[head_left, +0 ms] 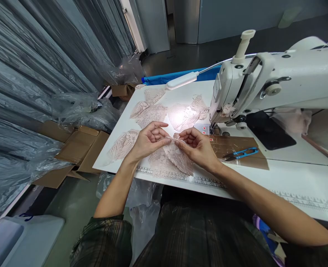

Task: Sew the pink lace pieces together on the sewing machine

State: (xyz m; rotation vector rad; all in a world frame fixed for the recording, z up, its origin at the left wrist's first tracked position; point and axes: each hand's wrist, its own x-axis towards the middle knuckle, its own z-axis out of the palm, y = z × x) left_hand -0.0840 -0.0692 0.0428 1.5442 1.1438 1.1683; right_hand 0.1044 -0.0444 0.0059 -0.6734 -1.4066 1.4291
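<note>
Both hands meet over the front of a white sewing table (119, 118). Thumb and fingers of my left hand (149, 140) pinch the upper edge of a pale pink lace piece (177, 160). Close beside it, my right hand (195, 145) pinches the same edge. The rest of the lace hangs down onto the table. More lace pieces lie behind the hands, one pile (149, 111) to the left and another piece (186, 113) under bright light. The white sewing machine (222, 92) stands right of my right hand, its needle area near the lit lace.
Blue thread snips (243, 153) rest on a brown board (252, 161) at the right. A lamp (182, 80) on a flexible neck reaches over the table. A printed ruler (205, 182) runs along the front edge. Open cardboard boxes (79, 146) and plastic wrap (80, 107) are at left.
</note>
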